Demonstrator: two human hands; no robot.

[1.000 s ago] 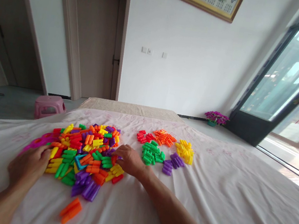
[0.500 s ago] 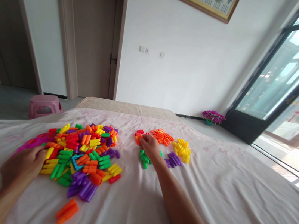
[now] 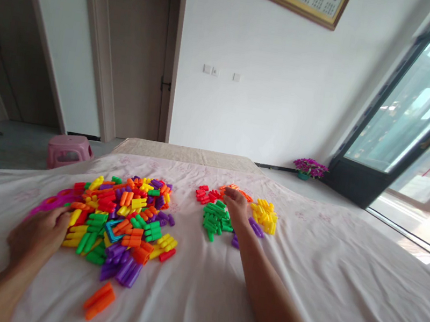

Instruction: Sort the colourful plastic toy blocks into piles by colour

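Observation:
My left hand (image 3: 39, 234) rests at the near left edge of a mixed pile of plastic building blocks (image 3: 123, 225). Its fingers are curled against the blocks, and what they hold, if anything, is hidden. My right hand (image 3: 236, 203) reaches over the sorted groups with its fingers pinched together at the orange blocks (image 3: 248, 196); I cannot make out what is in them. Around it lie red blocks (image 3: 205, 196), green blocks (image 3: 216, 220), yellow blocks (image 3: 264, 215) and purple blocks (image 3: 256, 227), the last partly covered by my wrist.
A pale patterned cloth (image 3: 193, 299) covers the surface, wrinkled in places. One orange block (image 3: 100, 300) lies apart in front of the pile. Pink ring-shaped pieces (image 3: 57, 200) sit beside my left hand. Beyond stand a pink stool (image 3: 69, 151) and a pot of purple flowers (image 3: 309, 168).
My right hand has moved right, from the red blocks to the orange ones, uncovering the red and green groups. My left hand stays by the pile. The view has shifted slightly.

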